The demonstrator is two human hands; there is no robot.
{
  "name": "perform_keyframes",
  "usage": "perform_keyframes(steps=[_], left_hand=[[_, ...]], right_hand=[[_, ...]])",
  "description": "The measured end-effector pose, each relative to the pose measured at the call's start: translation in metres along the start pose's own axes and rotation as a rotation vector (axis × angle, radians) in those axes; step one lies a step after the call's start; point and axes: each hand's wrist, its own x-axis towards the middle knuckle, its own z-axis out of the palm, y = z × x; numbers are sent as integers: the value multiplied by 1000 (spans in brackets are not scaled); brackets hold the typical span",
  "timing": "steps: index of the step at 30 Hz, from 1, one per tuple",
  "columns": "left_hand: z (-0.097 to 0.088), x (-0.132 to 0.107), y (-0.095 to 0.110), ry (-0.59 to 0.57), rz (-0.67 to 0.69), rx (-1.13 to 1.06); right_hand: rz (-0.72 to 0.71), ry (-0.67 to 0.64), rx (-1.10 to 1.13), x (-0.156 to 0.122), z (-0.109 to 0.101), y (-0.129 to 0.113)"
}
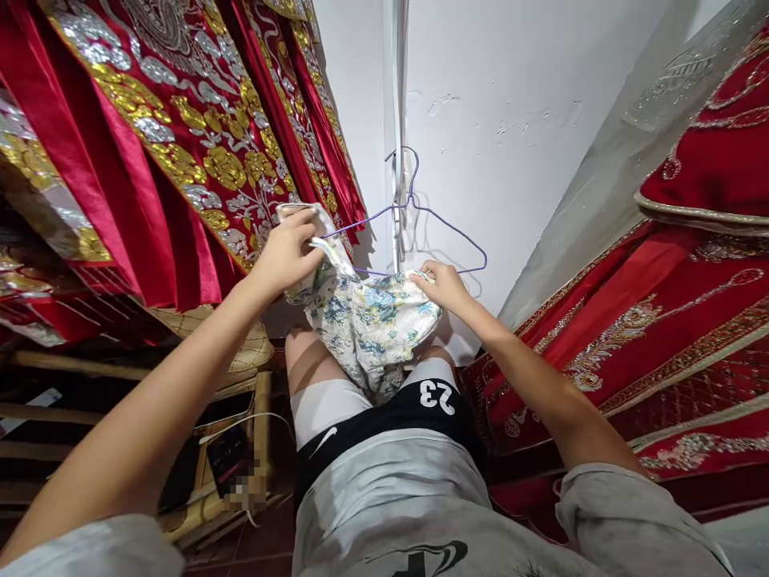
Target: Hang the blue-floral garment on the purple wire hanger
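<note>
A white garment with a blue, green and yellow floral print [372, 316] hangs between my two hands, above my lap. My left hand [292, 250] is closed on its upper left part, where one end of a purple wire hanger [448, 220] goes into the cloth. On the other side, my right hand [441, 284] pinches the garment's upper right edge, just below the hanger's bare right arm. The hanger's hook is up against a narrow white vertical strip [396, 104] on the wall.
Red garments with gold and silver embroidery [228, 160] hang at the left, and more red beaded garments [661, 320] hang at the right. Low at the left, a phone [231, 461] with a white cable lies on a bamboo rack [261, 417]. A white wall [498, 96] stands ahead.
</note>
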Motion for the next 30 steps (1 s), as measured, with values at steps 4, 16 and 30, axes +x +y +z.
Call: perform_keyframes(steps=[4,16,30], left_hand=[[35,33,26,39,-50,-118],[47,37,31,81,-124,-67],[39,33,2,257,-306,-44]], right_hand=[[-43,-46,-27,-13,-6,-8],[93,468,41,-33,-79,33],[232,50,514,9,-122,4]])
